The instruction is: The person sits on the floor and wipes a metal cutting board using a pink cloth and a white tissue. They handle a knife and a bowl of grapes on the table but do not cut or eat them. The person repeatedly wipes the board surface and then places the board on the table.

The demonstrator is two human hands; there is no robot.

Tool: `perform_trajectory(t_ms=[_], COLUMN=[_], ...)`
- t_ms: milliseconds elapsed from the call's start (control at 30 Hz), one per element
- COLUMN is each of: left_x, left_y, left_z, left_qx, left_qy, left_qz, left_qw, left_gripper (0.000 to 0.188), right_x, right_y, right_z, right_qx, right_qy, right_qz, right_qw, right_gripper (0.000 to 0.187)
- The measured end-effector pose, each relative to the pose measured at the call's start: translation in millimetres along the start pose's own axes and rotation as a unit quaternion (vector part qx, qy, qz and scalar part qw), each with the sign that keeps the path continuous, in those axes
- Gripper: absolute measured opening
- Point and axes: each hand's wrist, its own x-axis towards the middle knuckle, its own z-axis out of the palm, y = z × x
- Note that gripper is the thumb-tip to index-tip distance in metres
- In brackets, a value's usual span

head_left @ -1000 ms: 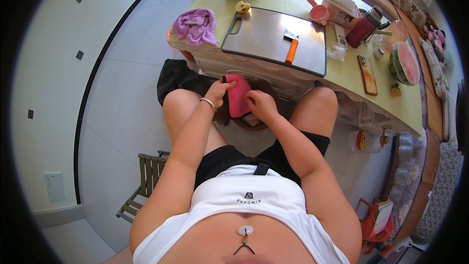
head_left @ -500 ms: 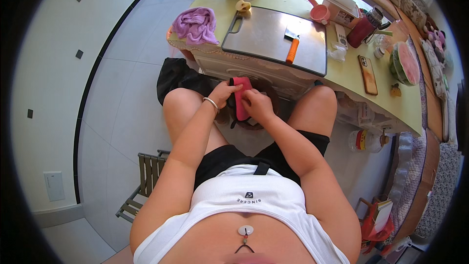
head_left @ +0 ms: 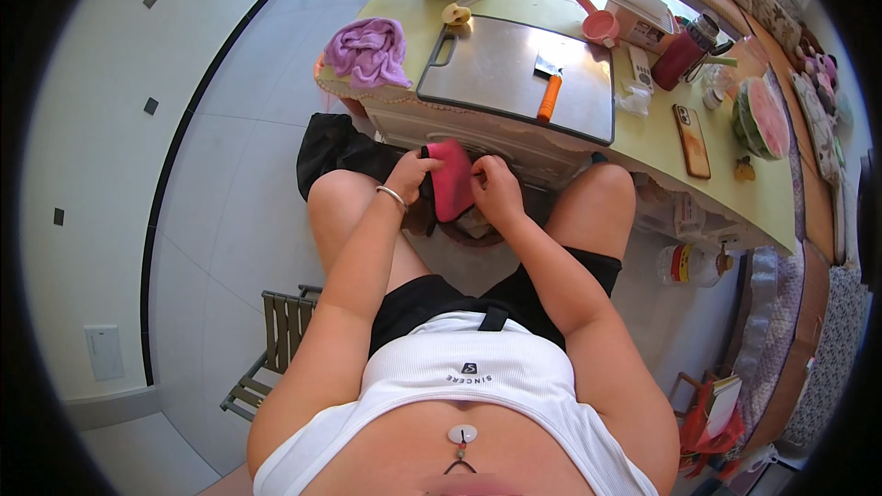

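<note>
Pink cloth (head_left: 451, 186) (one), two hands (head_left: 410, 174) (head_left: 496, 187) — one bracelet (head_left: 393, 196)

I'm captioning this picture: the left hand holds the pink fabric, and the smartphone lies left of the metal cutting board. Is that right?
Not quite: the smartphone lies to the right of the metal cutting board, not left, as the head view shows. The left hand does hold the pink fabric.

A home: plush toy (head_left: 820, 68), cut watermelon (head_left: 766, 118), lilac cloth (head_left: 367, 53).
</note>
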Motion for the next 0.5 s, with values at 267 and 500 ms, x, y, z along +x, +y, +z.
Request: perform_trajectory(t_ms=[267,500], left_x=[-6,-1], left_y=[-8,-16], left_z=[17,17], left_qx=[0.231,0.332], left_qy=[-0.041,-0.006], left_qz=[0.039,0.111], left_qw=[0.971,0.937], left_gripper=[0.038,0.032], right_x=[-2,-4], right_y=[-9,-6], right_z=[4,4], right_qx=[0.094,0.055], right_qy=[0.001,-0.015], right_qz=[-0.109,-0.090], right_qw=[0.990,0.994], right_gripper=[0.013,0.011])
